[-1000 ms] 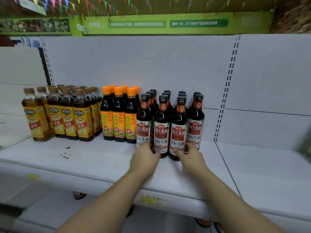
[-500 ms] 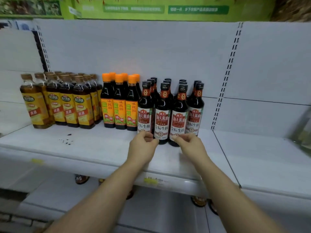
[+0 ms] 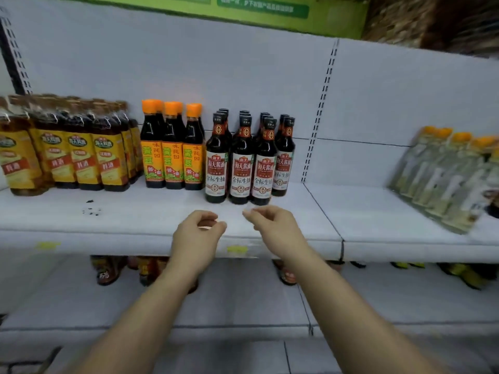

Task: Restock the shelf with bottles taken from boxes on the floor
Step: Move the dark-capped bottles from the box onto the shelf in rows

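1. The dark glass soy-sauce bottles with black caps and red-and-white labels (image 3: 240,163) are standing upright in four tight rows on the white metal shelf (image 3: 135,220), running back towards the rear panel.
2. A bare strip of shelf is lying between their front row and the shelf's front edge, where a small yellow tag (image 3: 237,249) is sticking.
3. On their left, the orange-capped dark bottles with orange-and-yellow labels (image 3: 172,147) are standing just beside them, leaving no gap to work in. Further left, brown-capped amber bottles with yellow labels (image 3: 81,152) are crowding the shelf.
4. On their right, bare shelf is stretching past the slotted upright (image 3: 321,109) to blurred pale bottles with orange caps (image 3: 445,179).
5. The left hand (image 3: 197,233) and right hand (image 3: 275,228) are hovering over the front strip, just short of the front row and touching no bottle. Both are loosely curled and holding nothing.
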Action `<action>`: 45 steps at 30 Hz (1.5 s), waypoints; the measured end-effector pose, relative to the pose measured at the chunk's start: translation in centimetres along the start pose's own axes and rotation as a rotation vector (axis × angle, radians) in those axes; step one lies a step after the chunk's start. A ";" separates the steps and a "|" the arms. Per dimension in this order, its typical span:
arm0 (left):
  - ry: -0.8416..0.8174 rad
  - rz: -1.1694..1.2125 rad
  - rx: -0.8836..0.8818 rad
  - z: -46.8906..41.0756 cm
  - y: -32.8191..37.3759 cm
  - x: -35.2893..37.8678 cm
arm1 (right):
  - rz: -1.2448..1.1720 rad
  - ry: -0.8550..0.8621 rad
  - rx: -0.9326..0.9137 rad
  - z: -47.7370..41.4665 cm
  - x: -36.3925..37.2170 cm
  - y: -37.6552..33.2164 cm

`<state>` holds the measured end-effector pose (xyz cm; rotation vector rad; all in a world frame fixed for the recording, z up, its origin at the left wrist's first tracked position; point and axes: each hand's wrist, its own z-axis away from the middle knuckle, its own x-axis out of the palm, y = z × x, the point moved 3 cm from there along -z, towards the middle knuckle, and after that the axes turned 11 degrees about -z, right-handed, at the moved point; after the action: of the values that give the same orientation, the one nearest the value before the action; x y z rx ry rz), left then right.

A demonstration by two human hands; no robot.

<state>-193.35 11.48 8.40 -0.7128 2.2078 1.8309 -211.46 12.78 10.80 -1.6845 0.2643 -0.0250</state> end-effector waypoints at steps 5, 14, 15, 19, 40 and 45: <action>-0.084 0.089 -0.008 4.8 -1.9 -2.1 | 0.000 0.103 0.058 6.4 0.6 -0.1; -0.262 0.120 0.063 13.8 -2.7 -1.7 | 0.088 0.255 0.125 16.6 -1.0 2.1; -0.280 0.109 0.061 14.5 -2.6 -1.5 | 0.088 0.279 0.138 17.6 -1.6 2.1; -0.353 0.138 0.051 17.1 -1.8 -0.1 | 0.068 0.349 0.172 20.8 -4.0 1.8; -0.754 0.098 0.080 32.4 7.0 20.7 | 0.091 0.656 0.345 34.5 -28.0 8.6; -0.755 0.071 0.049 36.5 8.3 27.6 | 0.061 0.669 0.366 36.1 -35.3 12.2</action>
<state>-227.00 40.95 -4.43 0.0837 1.7648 1.6797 -241.54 53.40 -1.14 -1.2567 0.7628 -0.5652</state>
